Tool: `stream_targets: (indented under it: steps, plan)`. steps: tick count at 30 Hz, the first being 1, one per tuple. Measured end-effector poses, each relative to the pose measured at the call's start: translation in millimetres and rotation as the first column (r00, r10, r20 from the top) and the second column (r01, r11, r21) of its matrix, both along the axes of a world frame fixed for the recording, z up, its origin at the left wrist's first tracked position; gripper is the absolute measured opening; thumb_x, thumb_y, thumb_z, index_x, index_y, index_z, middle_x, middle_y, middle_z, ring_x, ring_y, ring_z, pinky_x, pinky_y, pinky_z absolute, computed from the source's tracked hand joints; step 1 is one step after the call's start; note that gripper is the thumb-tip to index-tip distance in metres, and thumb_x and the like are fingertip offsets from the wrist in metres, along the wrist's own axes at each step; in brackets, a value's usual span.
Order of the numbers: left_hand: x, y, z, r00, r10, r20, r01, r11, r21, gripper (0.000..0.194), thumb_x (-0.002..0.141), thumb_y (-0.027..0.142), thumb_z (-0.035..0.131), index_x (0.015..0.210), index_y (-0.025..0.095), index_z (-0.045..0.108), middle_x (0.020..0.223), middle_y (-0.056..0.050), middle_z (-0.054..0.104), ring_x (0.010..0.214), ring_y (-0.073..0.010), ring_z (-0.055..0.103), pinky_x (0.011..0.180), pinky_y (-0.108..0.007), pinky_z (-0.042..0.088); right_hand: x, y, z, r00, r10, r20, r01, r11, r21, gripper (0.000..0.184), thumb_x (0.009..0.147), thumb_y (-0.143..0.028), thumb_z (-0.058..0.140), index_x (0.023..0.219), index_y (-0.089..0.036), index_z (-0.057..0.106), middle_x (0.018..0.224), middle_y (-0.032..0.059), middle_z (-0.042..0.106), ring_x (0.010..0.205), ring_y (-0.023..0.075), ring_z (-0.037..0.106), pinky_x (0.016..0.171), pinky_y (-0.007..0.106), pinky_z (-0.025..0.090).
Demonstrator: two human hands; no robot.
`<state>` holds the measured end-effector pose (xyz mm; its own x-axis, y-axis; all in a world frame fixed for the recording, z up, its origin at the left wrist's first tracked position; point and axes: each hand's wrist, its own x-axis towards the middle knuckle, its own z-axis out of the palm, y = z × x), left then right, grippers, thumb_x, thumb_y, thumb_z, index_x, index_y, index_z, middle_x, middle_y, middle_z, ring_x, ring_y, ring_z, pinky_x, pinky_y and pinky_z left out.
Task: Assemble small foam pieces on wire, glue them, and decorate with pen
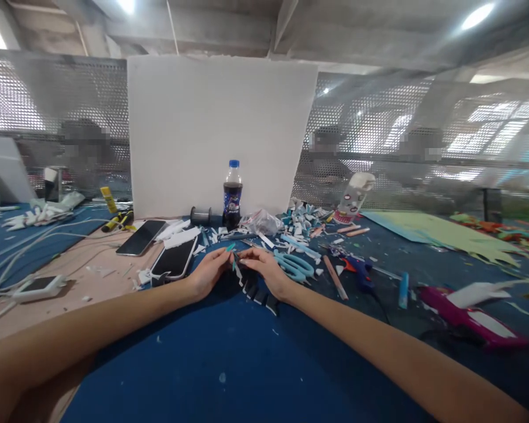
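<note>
Both my hands meet at the middle of the blue table mat [229, 352]. My left hand [209, 271] and my right hand [267, 269] have their fingertips pinched together on a small teal and white scrap piece [234, 258]. A row of small dark foam pieces [258, 294] lies just under my right hand. Light blue scissors [295, 265] rest right beside my right hand.
Two phones [174, 258] lie to the left. A cola bottle [232, 197] stands before a white board [220, 135]. Paper scraps [297, 226], a blue glue gun [357, 269], a pink tool [465, 314] and green paper [441, 235] fill the right. Cables and a charger [37, 286] sit at the left.
</note>
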<state>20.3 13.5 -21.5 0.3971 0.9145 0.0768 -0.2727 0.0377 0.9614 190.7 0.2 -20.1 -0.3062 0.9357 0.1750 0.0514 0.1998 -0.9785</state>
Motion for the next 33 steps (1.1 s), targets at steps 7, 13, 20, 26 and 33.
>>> stream_targets:
  steps: [7, 13, 20, 26, 33]
  plan:
    - [-1.1, -4.0, 2.1, 1.0, -0.021, -0.014, 0.021, 1.0, 0.002, 0.032, 0.091, 0.033, 0.055, 0.117, 0.015, 0.055, 0.116, -0.009, 0.059, 0.098, -0.0202, 0.061, 0.083, -0.041, 0.054, 0.6, 1.6, -2.7, 0.999, 0.017, 0.03, -0.017, 1.0, 0.008, 0.033, 0.091, -0.033, 0.055, 0.119, -0.015, 0.055, 0.118, 0.009, 0.058, 0.1, 0.0205, 0.06, 0.084, 0.041, 0.052]
    - [-2.5, -6.1, 4.2, 1.0, 0.016, 0.014, -0.016, 1.0, -0.014, 0.023, 0.087, 0.031, 0.059, 0.073, 0.013, 0.058, 0.078, 0.0, 0.058, 0.072, -0.0108, 0.055, 0.072, -0.026, 0.048, -0.1, 1.9, -2.3, 0.999, 0.015, -0.036, -0.015, 1.0, -0.007, 0.018, 0.09, -0.028, 0.054, 0.099, -0.016, 0.063, 0.105, 0.0063, 0.063, 0.098, 0.0187, 0.06, 0.093, 0.041, 0.046]
    - [-4.1, -8.9, 9.1, 1.0, 0.016, 0.017, -0.016, 0.999, -0.043, 0.028, 0.086, 0.031, 0.059, 0.062, 0.015, 0.054, 0.072, 0.001, 0.053, 0.073, -0.0111, 0.048, 0.073, -0.023, 0.04, -0.5, -2.9, 10.3, 0.996, 0.075, -0.049, -0.075, 0.997, 0.006, 0.019, 0.082, -0.022, 0.05, 0.09, -0.019, 0.067, 0.099, 0.0055, 0.061, 0.1, 0.0194, 0.056, 0.1, 0.039, 0.038]
    - [-12.2, -7.6, 9.6, 0.999, -0.038, -0.019, 0.037, 0.996, -0.08, 0.026, 0.085, 0.031, 0.061, 0.066, 0.015, 0.056, 0.071, 0.001, 0.05, 0.071, -0.0113, 0.045, 0.07, -0.023, 0.038, 2.5, -3.0, 15.6, 0.991, 0.131, 0.01, -0.131, 0.991, 0.013, 0.022, 0.085, -0.026, 0.047, 0.086, -0.02, 0.068, 0.103, 0.0074, 0.056, 0.107, 0.0215, 0.052, 0.104, 0.042, 0.033]
    - [-18.5, -4.7, 7.4, 0.991, -0.098, -0.088, 0.093, 0.994, -0.064, 0.025, 0.087, 0.036, 0.059, 0.07, 0.018, 0.061, 0.076, 0.002, 0.051, 0.078, -0.0118, 0.045, 0.075, -0.024, 0.036, 7.1, -2.9, 15.3, 0.985, 0.172, 0.022, -0.171, 0.984, -0.049, 0.023, 0.089, -0.028, 0.044, 0.088, -0.021, 0.065, 0.107, 0.0074, 0.054, 0.114, 0.0216, 0.048, 0.105, 0.043, 0.031]
